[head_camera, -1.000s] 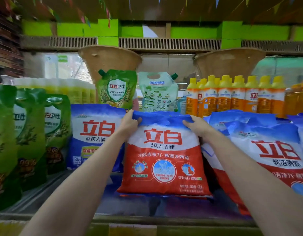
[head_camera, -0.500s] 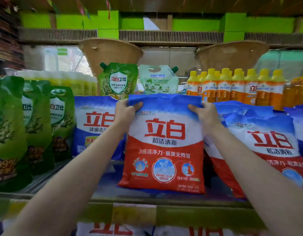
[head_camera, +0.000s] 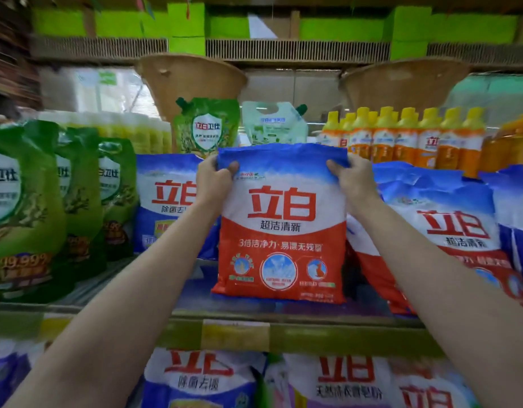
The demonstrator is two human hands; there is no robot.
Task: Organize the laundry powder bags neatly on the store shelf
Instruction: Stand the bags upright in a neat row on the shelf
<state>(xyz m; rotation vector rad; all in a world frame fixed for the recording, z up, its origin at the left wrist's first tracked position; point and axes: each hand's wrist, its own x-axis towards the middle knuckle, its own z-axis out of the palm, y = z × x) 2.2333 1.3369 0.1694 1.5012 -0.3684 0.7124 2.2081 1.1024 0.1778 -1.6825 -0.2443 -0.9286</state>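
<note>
A red, white and blue laundry powder bag (head_camera: pixel 282 231) stands upright in the middle of the shelf (head_camera: pixel 313 328), its bottom edge on the shelf board. My left hand (head_camera: pixel 214 179) grips its top left corner and my right hand (head_camera: pixel 352 179) grips its top right corner. To its left stands a blue and white powder bag (head_camera: pixel 163 201). To its right, matching red and blue bags (head_camera: pixel 448 225) lean back in a slanted row.
Green refill pouches (head_camera: pixel 48 207) fill the shelf's left end. Orange bottles with yellow caps (head_camera: pixel 401 136) and two spouted pouches (head_camera: pixel 207 125) stand behind the bags. More powder bags (head_camera: pixel 201 378) sit on the shelf below. Two woven baskets (head_camera: pixel 189 78) hang above.
Both hands have lifted the top of the red bag, bringing it from leaning back to standing upright and taller. The view has shifted downward, revealing the lower shelf.
</note>
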